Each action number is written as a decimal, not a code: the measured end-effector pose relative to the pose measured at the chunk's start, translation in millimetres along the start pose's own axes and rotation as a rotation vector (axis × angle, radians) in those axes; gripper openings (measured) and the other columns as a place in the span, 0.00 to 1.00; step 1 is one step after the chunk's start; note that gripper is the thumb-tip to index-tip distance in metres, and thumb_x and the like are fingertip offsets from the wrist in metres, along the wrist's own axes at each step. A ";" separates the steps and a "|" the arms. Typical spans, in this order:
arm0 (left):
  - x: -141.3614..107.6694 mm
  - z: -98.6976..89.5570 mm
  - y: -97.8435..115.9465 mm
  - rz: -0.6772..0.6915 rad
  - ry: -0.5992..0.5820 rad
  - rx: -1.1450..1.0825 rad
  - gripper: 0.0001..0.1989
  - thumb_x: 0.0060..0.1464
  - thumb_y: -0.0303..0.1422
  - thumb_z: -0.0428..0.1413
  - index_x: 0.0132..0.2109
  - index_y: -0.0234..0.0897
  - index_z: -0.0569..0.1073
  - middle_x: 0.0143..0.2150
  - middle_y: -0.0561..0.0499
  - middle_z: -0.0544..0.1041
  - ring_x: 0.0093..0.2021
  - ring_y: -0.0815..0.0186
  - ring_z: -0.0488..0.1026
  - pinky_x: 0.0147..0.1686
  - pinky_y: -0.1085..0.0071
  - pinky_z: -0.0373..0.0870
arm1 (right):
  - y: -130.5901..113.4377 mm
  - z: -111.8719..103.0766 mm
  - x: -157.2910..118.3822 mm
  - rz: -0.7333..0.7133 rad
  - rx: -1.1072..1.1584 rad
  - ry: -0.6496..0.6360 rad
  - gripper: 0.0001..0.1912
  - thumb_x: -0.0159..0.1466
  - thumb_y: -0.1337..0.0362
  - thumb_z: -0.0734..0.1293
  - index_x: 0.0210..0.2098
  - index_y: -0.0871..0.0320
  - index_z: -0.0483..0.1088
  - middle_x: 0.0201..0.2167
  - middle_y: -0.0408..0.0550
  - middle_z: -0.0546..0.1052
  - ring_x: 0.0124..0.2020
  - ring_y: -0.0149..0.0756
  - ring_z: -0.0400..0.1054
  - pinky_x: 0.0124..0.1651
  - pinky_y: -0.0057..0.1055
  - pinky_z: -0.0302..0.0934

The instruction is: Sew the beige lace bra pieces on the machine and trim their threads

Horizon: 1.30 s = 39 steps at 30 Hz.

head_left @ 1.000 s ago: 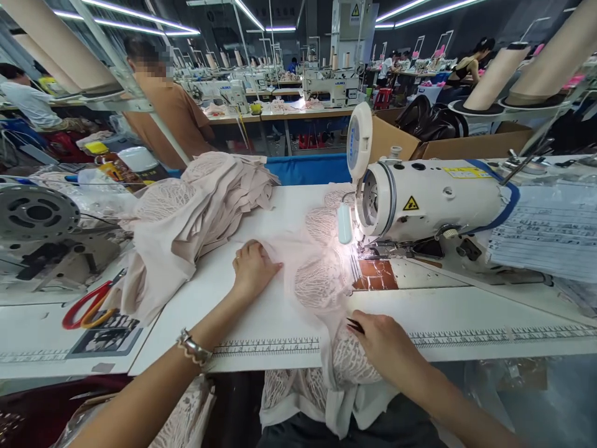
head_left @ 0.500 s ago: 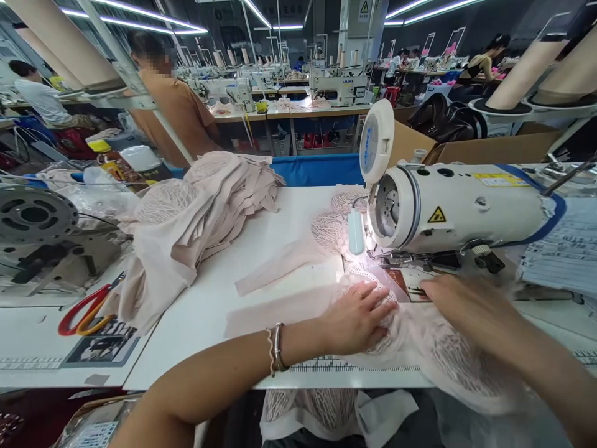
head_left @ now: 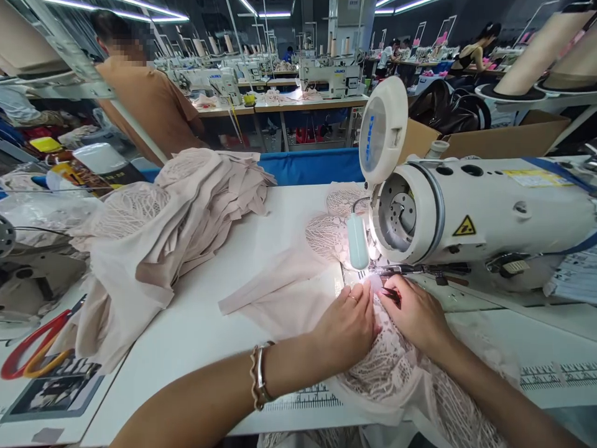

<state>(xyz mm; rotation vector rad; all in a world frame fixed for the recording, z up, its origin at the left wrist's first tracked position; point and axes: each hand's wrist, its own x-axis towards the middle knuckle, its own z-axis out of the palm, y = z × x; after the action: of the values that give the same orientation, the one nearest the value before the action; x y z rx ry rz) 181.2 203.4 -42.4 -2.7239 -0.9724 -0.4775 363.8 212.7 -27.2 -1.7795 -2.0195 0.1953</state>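
My left hand (head_left: 347,326) presses its closed fingers on pale pink lace fabric (head_left: 392,358) just in front of the sewing machine's lit needle area. In my right hand (head_left: 420,314) is a pair of dark tweezers (head_left: 392,295), pinched between thumb and fingers, with the tips close to my left fingertips. The white sewing machine (head_left: 494,211) has its round end cover (head_left: 383,130) swung up. A small pale-green lamp (head_left: 357,241) shines onto the cloth. The needle itself is hard to make out. More lace runs behind the lamp, and part of the garment hangs over the table's front edge.
A heap of pink lace pieces (head_left: 186,205) lies on the left of the white table (head_left: 172,348). Red-and-orange-handled scissors (head_left: 40,348) rest beyond it. Thread cones (head_left: 536,56) stand upper right, near an open cardboard box (head_left: 508,138). A co-worker (head_left: 144,93) sits ahead.
My right hand has come left from the machine bed and now holds the tweezers beside my left hand. My left fingers, spread before, have drawn together on the lace. The view has shifted.
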 end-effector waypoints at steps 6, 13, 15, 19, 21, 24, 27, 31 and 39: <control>1.7 1.9 -1.7 0.092 0.008 0.075 0.26 0.71 0.36 0.43 0.59 0.14 0.71 0.60 0.27 0.74 0.60 0.45 0.71 0.65 0.52 0.56 | -0.8 0.9 -0.3 0.018 0.064 -0.010 0.12 0.62 0.56 0.61 0.25 0.51 0.57 0.23 0.44 0.73 0.25 0.37 0.65 0.29 0.30 0.54; 4.6 5.4 -6.6 0.116 0.046 0.004 0.26 0.70 0.36 0.43 0.58 0.13 0.71 0.58 0.28 0.76 0.61 0.46 0.71 0.65 0.56 0.57 | 2.3 -1.3 -0.2 0.095 0.048 -0.079 0.11 0.64 0.53 0.63 0.30 0.50 0.60 0.17 0.37 0.68 0.17 0.35 0.60 0.25 0.29 0.49; 4.3 5.3 -7.0 0.118 0.049 0.001 0.27 0.71 0.36 0.43 0.59 0.12 0.70 0.59 0.27 0.75 0.61 0.46 0.71 0.65 0.56 0.57 | 2.1 -2.9 1.1 0.093 -0.026 -0.110 0.14 0.64 0.54 0.63 0.26 0.51 0.58 0.15 0.38 0.66 0.17 0.34 0.58 0.24 0.29 0.47; 5.7 1.2 -9.1 0.091 0.014 -0.051 0.27 0.70 0.37 0.43 0.61 0.13 0.68 0.61 0.26 0.72 0.60 0.46 0.71 0.60 0.56 0.63 | 2.3 0.1 0.3 -0.004 -0.051 -0.057 0.08 0.63 0.62 0.60 0.27 0.52 0.59 0.19 0.42 0.71 0.20 0.35 0.63 0.25 0.29 0.51; 7.4 -2.7 -11.3 0.071 -0.028 -0.108 0.26 0.69 0.38 0.46 0.60 0.16 0.69 0.62 0.26 0.71 0.58 0.46 0.71 0.55 0.56 0.66 | 3.4 3.7 -1.9 -0.078 -0.070 -0.023 0.06 0.63 0.66 0.58 0.31 0.53 0.64 0.22 0.44 0.74 0.22 0.37 0.67 0.26 0.29 0.54; 10.4 -8.6 -15.4 0.058 -0.075 -0.164 0.23 0.68 0.39 0.48 0.58 0.22 0.70 0.63 0.27 0.69 0.54 0.47 0.72 0.50 0.55 0.68 | 5.7 7.8 -5.3 -0.218 -0.136 0.014 0.12 0.66 0.70 0.55 0.38 0.57 0.69 0.25 0.49 0.77 0.25 0.38 0.71 0.28 0.31 0.58; 12.0 -11.1 -18.6 0.058 -0.078 -0.173 0.22 0.67 0.39 0.48 0.57 0.25 0.70 0.63 0.30 0.69 0.53 0.48 0.71 0.50 0.55 0.66 | 8.3 8.8 -8.0 -0.333 -0.180 0.063 0.17 0.66 0.73 0.55 0.45 0.60 0.72 0.32 0.53 0.81 0.29 0.40 0.75 0.33 0.31 0.65; 10.8 -7.9 -19.8 0.035 -0.065 -0.184 0.27 0.66 0.41 0.49 0.62 0.20 0.67 0.63 0.32 0.70 0.55 0.48 0.70 0.54 0.55 0.63 | 10.3 8.6 -10.7 -0.404 -0.172 0.091 0.22 0.64 0.75 0.55 0.52 0.62 0.73 0.39 0.54 0.82 0.33 0.40 0.77 0.37 0.32 0.70; 7.6 -6.1 -16.7 -0.013 -0.065 -0.105 0.31 0.69 0.42 0.43 0.66 0.19 0.64 0.66 0.32 0.69 0.61 0.47 0.67 0.61 0.50 0.57 | 8.8 7.0 -10.4 -0.321 -0.192 0.019 0.30 0.61 0.76 0.55 0.59 0.60 0.72 0.37 0.52 0.81 0.31 0.39 0.76 0.37 0.31 0.72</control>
<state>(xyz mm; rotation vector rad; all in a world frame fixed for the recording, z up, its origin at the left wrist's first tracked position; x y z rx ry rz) 174.6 218.6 -32.5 -2.8445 -1.0088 -0.4573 369.7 205.2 -39.2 -1.5237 -2.3402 -0.1170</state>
